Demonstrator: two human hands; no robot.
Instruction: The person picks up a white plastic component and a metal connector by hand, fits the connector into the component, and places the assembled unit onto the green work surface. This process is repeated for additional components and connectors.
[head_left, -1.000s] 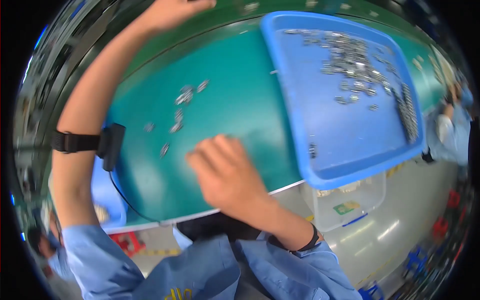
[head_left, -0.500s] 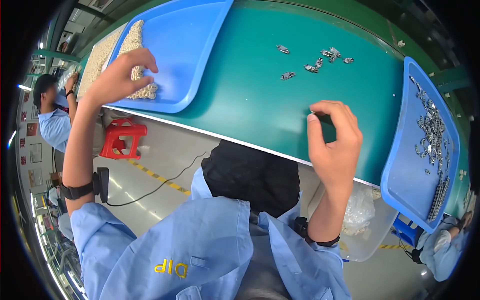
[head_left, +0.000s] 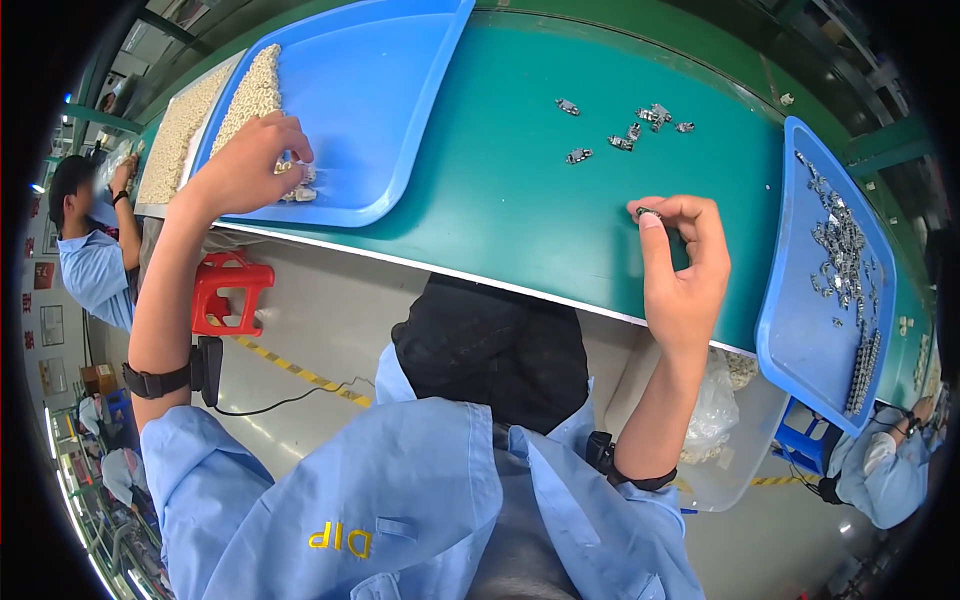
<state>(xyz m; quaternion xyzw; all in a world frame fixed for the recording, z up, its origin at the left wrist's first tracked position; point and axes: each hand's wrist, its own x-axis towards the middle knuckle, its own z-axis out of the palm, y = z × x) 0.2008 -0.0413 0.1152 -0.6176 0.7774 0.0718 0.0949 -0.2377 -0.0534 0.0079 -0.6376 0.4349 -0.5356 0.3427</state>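
The right hand (head_left: 685,270) is raised over the near edge of the green work surface (head_left: 500,210), thumb and forefinger pinched shut on a small grey metal clip (head_left: 648,212); the other fingers curl loosely behind it. That part sits at the fingertips, clear of the surface.

Just beyond those fingertips lies a loose scatter of small grey metal fittings (head_left: 625,125) on the green surface. To the outer side of the right hand stands a blue plastic tray holding rows of metal parts (head_left: 800,330), well apart from the pinch.

The left hand (head_left: 245,165) reaches into a second blue plastic tray (head_left: 400,110), fingers bent down onto a few pale small pieces (head_left: 298,185) at its near rim. Whether they are gripped or only touched cannot be told. Beyond its knuckles lies a heap of cream-coloured small components (head_left: 255,90).

Judgement: the pinch looks shallow, so the clip would be steadier held squarely by its flat sides. The left fingers would do better isolating one piece than raking several.
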